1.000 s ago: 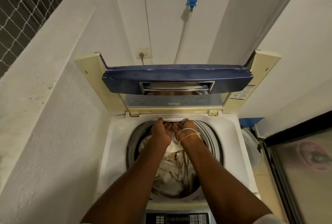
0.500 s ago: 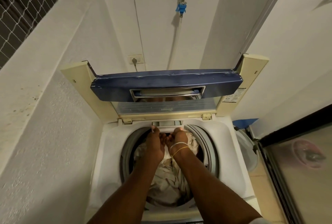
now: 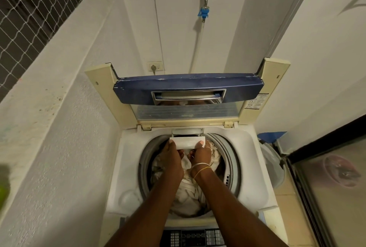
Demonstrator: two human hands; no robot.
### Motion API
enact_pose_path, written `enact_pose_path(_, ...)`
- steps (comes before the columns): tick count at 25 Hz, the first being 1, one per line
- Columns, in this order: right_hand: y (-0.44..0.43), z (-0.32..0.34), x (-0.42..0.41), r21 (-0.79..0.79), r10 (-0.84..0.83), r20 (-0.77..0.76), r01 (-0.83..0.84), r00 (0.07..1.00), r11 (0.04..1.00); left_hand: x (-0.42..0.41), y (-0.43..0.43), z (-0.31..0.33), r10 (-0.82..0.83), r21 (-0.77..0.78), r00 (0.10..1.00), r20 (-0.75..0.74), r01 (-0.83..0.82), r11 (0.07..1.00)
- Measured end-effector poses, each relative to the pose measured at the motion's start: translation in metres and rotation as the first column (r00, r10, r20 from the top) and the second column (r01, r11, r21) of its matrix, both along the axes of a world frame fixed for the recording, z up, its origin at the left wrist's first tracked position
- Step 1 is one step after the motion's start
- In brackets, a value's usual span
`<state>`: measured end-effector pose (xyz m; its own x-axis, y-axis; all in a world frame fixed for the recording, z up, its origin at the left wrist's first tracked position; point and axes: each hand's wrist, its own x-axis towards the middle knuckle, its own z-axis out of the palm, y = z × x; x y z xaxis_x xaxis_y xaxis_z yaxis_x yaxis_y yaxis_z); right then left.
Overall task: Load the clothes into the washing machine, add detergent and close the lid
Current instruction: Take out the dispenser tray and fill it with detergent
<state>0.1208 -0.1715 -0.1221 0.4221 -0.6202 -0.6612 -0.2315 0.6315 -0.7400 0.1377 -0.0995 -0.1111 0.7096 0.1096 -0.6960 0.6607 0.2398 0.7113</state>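
Observation:
A white top-loading washing machine (image 3: 122,177) stands open, its blue and cream lid (image 3: 188,90) folded upright at the back. Pale clothes (image 3: 188,193) fill the drum. A white detergent drawer (image 3: 187,141) sticks out from a slot at the drum's back rim. My left hand (image 3: 173,157) grips the drawer's left end and my right hand (image 3: 202,152), with bangles on the wrist, grips its right end. Both forearms reach over the drum and hide part of the clothes.
A white wall ledge (image 3: 45,96) runs along the left, with a blurred green object (image 3: 4,189) at the left edge. A tap with a hose (image 3: 204,12) hangs on the back wall. A glass door (image 3: 332,187) stands on the right. The control panel (image 3: 194,237) is near me.
Both hands have drawn the white detergent drawer out of its slot toward me; it was pushed in before. The camera has tilted down a little.

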Motion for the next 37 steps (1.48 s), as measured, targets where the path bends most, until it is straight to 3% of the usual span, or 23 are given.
enact_pose_path(4, 0.004, -0.002, -0.011, -0.064, 0.065, 0.029, -0.063, 0.997, 0.996, -0.006, 0.007, 0.004, 0.063, -0.04, 0.997, 0.033, -0.062, 0.997)
enact_pose_path(10, 0.004, 0.006, -0.036, -0.014, 0.081, 0.07, -0.08, 0.994, 0.997, -0.027, 0.021, 0.012, 0.065, -0.133, 0.997, 0.044, -0.058, 0.989)
enact_pose_path(15, -0.007, 0.015, -0.049, -0.131, 0.154, 0.08, -0.143, 0.985, 0.981, -0.045, 0.027, 0.016, 0.045, -0.127, 0.998, 0.035, -0.04, 0.991)
enact_pose_path(20, -0.022, 0.018, -0.06, -0.304, 0.306, 0.111, -0.261, 0.946, 0.916, -0.065, 0.023, 0.033, 0.012, -0.154, 0.991, 0.131, 0.008, 0.988)
enact_pose_path(26, -0.03, 0.063, -0.081, -0.504, 0.486, 0.132, -0.364, 0.864, 0.784, -0.094, 0.025, 0.084, 0.02, 0.067, 0.964, 0.265, -0.039, 0.997)
enact_pose_path(31, -0.038, 0.098, -0.089, -0.67, 0.698, 0.108, -0.467, 0.708, 0.577, -0.11, 0.022, 0.105, -0.038, 0.228, 0.904, 0.427, -0.067, 0.971)
enact_pose_path(33, -0.041, 0.116, -0.095, -0.695, 0.742, 0.123, -0.477, 0.659, 0.538, -0.121, 0.021, 0.123, -0.033, 0.251, 0.889, 0.456, -0.093, 0.963)
enact_pose_path(37, -0.035, 0.159, -0.097, -0.713, 0.767, 0.185, -0.453, 0.614, 0.535, -0.142, 0.021, 0.168, 0.141, 0.234, 0.846, 0.515, -0.296, 0.926)
